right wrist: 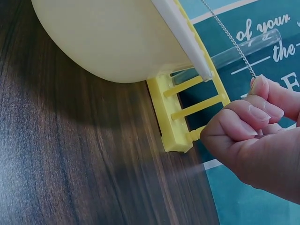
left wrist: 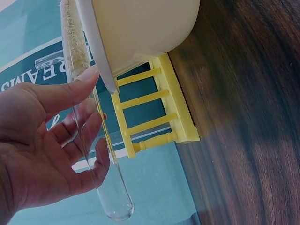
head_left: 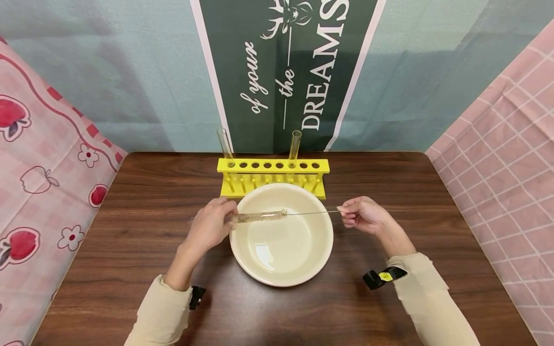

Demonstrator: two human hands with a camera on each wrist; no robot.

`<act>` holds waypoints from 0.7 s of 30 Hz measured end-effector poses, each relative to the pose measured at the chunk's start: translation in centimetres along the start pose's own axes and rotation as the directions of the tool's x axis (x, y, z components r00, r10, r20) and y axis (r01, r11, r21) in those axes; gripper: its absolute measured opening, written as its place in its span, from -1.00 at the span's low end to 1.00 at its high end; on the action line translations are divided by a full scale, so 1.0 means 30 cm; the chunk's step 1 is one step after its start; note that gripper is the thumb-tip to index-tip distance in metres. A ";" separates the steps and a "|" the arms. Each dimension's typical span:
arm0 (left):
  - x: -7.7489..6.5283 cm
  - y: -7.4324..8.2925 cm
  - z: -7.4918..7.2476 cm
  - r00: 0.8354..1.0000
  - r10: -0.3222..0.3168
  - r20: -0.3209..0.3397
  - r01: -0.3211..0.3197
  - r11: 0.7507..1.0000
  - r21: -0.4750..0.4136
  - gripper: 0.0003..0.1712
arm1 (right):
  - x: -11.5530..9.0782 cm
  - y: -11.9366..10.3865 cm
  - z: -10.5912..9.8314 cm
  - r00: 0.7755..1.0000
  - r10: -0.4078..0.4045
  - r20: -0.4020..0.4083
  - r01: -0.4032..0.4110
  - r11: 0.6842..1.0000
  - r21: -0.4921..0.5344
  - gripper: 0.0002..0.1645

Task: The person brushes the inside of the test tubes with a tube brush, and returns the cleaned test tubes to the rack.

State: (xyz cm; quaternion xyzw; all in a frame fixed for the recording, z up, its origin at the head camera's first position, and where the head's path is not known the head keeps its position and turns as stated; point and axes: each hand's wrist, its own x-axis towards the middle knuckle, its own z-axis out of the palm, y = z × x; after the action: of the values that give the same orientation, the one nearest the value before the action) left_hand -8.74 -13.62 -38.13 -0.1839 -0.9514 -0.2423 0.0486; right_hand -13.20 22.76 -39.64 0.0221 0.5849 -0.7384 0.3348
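Observation:
Over the cream basin (head_left: 281, 282), my left hand (head_left: 213, 222) holds a glass test tube (left wrist: 116, 199) almost level, its rounded end out past the palm. Thumb and fingers curl round the glass in the left wrist view. Inside the tube's mouth sit the pale bristles of a test tube brush (head_left: 264, 216). The brush's thin twisted-wire handle (right wrist: 229, 36) runs out to the right across the basin. My right hand (head_left: 362, 214) pinches the end of that wire between thumb and forefinger, its other fingers curled in, just beyond the basin's right rim.
Behind the basin stands a yellow test tube rack (head_left: 273, 166), partly hidden by the rim. Two glass tubes stand in it, a left tube (head_left: 224, 144) and a right tube (head_left: 295, 146). All rests on a dark wooden table (head_left: 389, 182) with cloth hangings around.

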 end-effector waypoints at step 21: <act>-0.015 -0.036 -0.036 0.994 -0.085 0.070 0.085 0.996 0.005 -0.73 | -0.039 0.005 -0.072 0.997 -0.039 0.068 0.035 0.998 0.058 -0.52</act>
State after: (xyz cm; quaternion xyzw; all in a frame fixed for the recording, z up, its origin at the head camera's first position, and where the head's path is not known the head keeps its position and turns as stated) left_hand -8.72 -15.15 -37.75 -0.1517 -0.9597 -0.2367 0.0049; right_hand -12.99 25.18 -39.95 -0.0049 0.5522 -0.7610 0.3404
